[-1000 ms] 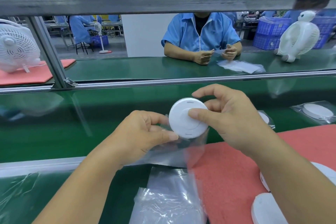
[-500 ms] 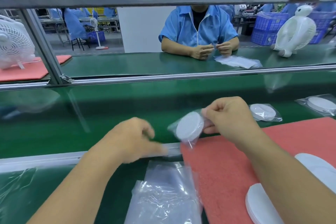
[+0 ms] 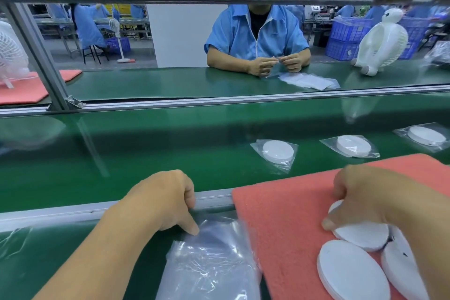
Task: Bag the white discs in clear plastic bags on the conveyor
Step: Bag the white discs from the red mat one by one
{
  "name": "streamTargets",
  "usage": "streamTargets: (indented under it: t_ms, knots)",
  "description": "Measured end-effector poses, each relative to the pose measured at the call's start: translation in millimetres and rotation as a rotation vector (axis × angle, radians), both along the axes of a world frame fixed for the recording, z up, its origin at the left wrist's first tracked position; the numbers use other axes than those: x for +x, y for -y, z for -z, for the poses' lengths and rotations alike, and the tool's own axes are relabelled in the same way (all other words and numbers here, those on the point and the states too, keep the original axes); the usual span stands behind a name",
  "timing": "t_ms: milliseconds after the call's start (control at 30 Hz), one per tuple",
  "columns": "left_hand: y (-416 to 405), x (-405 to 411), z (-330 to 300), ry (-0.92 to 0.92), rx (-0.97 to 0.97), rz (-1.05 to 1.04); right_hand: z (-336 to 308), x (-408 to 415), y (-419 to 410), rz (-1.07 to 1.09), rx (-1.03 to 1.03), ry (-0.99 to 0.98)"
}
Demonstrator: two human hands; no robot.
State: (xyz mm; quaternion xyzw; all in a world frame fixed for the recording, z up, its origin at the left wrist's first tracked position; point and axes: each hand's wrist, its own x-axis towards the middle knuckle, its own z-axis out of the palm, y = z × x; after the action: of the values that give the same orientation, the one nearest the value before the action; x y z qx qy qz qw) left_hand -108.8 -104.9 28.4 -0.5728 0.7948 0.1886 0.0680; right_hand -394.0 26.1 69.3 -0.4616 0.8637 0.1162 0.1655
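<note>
My left hand (image 3: pixel 165 202) is at the top edge of a stack of clear plastic bags (image 3: pixel 209 265) on the near green ledge. Its thumb tip lies on the top bag and its fingers are curled. My right hand (image 3: pixel 360 197) reaches over the red mat (image 3: pixel 280 214). Thumb and fingers curl round the rim of a loose white disc (image 3: pixel 362 236). Two more loose discs (image 3: pixel 350 273) (image 3: pixel 399 263) lie beside it. On the green conveyor (image 3: pixel 146 153) lie three bagged discs: the nearest bagged disc (image 3: pixel 277 151), a second bagged disc (image 3: pixel 353 146) and a third bagged disc (image 3: pixel 426 135).
A metal rail (image 3: pixel 73 212) separates the near ledge from the belt. Across the belt a person in a blue coat (image 3: pixel 255 36) handles a bag beside a stack of bags (image 3: pixel 306 80). A white fan (image 3: pixel 384 41) stands at the far right, another fan (image 3: pixel 9 51) at the far left.
The bagged disc that my right hand held now lies on the conveyor. My right hand has dropped to the loose discs on the mat. My left hand has come down onto the bag stack.
</note>
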Motion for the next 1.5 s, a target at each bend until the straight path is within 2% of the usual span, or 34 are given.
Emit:
streamTargets:
  t_ms: [100,167,233,300,367,400,533,633,733,867,933,1033,1100,1200,1267,1300,1400,1500]
  knots:
    - [5,1,2,-0.038,-0.008,0.004,8,8,6,-0.041,-0.033,0.001]
    - [7,2,2,-0.065,-0.002,0.003,11,9,12,-0.1,-0.137,0.026]
    - [8,4,0,-0.111,0.007,-0.006,18,14,21,-0.148,-0.442,0.15]
    - [6,3,-3,-0.163,0.032,-0.011,27,24,30,-0.12,-0.787,0.368]
    - [2,1,-5,-0.174,0.057,0.011,38,33,39,-0.078,-0.93,0.546]
    - [0,-1,-4,-0.16,0.069,0.03,44,34,42,-0.079,-0.939,0.558]
    - [-6,-8,7,-0.119,0.117,0.105,54,22,45,-0.088,-0.896,0.408]
    - [-3,-4,4,-0.17,0.161,0.108,55,18,44,-0.061,-0.903,0.476]
    - [3,1,1,-0.28,0.178,0.109,55,21,45,-0.029,-1.02,0.551]
    - [5,4,1,-0.42,0.164,0.099,51,27,44,0.037,-1.158,0.787]
    - [5,3,2,-0.528,0.148,0.043,47,33,41,0.058,-1.193,0.98]
    - [4,-2,0,-0.675,0.072,-0.035,42,45,38,0.043,-1.158,1.303]
    - [0,-8,-1,-0.812,0.111,-0.058,40,53,35,-0.053,-1.058,1.443]
    - [-5,-17,-2,-1.052,0.219,-0.085,44,64,31,-0.188,-0.86,1.407]
    - [-7,-18,-1,-1.191,0.323,-0.142,46,67,32,-0.211,-0.847,1.318]
    - [-8,-18,0,-1.211,0.379,-0.168,47,67,32,-0.204,-0.867,1.288]
    - [-11,-20,3,-1.031,0.44,-0.126,48,63,34,-0.186,-0.915,1.246]
    - [-11,-22,5,-1.066,0.398,-0.203,47,59,34,-0.194,-0.893,1.281]
